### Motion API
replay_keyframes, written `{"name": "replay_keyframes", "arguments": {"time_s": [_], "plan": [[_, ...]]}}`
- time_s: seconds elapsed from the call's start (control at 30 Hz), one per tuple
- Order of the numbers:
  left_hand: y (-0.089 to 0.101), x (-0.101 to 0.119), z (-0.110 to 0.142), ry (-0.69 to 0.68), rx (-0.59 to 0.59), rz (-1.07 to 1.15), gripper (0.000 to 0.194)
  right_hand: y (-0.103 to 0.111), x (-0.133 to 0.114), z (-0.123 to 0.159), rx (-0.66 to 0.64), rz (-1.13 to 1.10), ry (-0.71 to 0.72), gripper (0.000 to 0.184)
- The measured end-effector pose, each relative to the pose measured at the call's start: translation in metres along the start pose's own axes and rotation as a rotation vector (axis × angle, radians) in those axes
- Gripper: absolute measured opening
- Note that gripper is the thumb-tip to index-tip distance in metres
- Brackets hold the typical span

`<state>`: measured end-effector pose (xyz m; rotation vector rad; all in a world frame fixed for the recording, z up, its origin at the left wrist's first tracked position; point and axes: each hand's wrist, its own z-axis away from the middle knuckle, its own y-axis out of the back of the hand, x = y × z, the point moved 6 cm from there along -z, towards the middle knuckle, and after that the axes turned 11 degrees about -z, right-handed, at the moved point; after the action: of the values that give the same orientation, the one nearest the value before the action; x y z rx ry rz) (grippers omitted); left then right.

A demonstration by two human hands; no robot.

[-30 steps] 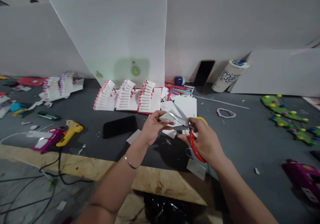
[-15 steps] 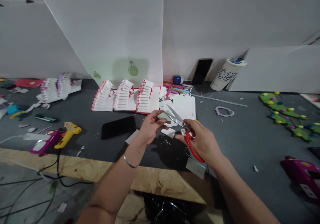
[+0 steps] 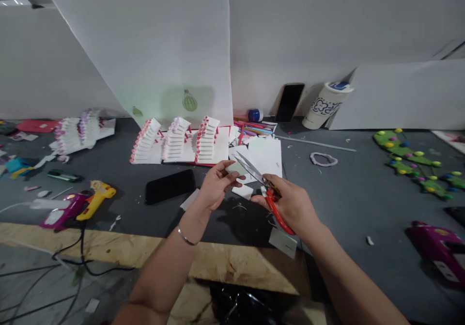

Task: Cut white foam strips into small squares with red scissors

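Note:
Pinched in the fingers of my left hand point(image 3: 217, 183) is a small pale piece of card point(image 3: 236, 168). My right hand point(image 3: 290, 200) grips red-handled scissors point(image 3: 274, 208), whose metal blades point up and left and stand slightly apart at the card's right edge. Beneath the hands a white card piece point(image 3: 242, 191) lies on the dark table. Another pale piece point(image 3: 189, 199) rests by my left wrist, and a larger one point(image 3: 283, 241) is at the table's front edge below my right hand. White sheets point(image 3: 265, 151) lie just behind the scissors.
A black phone point(image 3: 170, 186) lies left of my hands, with a yellow glue gun point(image 3: 96, 200) farther left. Fanned white pieces with red tips point(image 3: 207, 140) stand behind. At the back right are a propped phone point(image 3: 289, 102) and a patterned cup point(image 3: 326, 106); green felt shapes point(image 3: 407, 150) lie right.
The view has shifted slightly. The scissor blades look a little closer together and sit at the card's edge rather than across it; both hands keep their holds.

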<state>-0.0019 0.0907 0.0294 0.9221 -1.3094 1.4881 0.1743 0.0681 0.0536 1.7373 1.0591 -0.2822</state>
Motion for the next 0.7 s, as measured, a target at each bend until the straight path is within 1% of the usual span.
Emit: {"name": "replay_keyframes", "arguments": {"time_s": [0.13,0.33,0.53,0.7], "plan": [[-0.0002,0.0006,0.0001,-0.005,-0.007,0.006,0.043,0.0010,-0.0032,-0.0001,0.019,0.018,0.037,0.059],[-0.0003,0.0002,-0.0003,0.004,-0.015,0.001,0.042,0.0022,-0.0026,0.0003,0.033,0.075,0.027,0.052],[0.0012,-0.0010,-0.0015,0.000,-0.009,0.009,0.044,0.0032,-0.0037,0.0009,0.048,0.095,0.063,0.059],[0.0005,0.0002,-0.0009,0.005,-0.010,-0.009,0.041,0.0030,-0.0002,0.0016,0.037,0.094,0.058,0.063]]}}
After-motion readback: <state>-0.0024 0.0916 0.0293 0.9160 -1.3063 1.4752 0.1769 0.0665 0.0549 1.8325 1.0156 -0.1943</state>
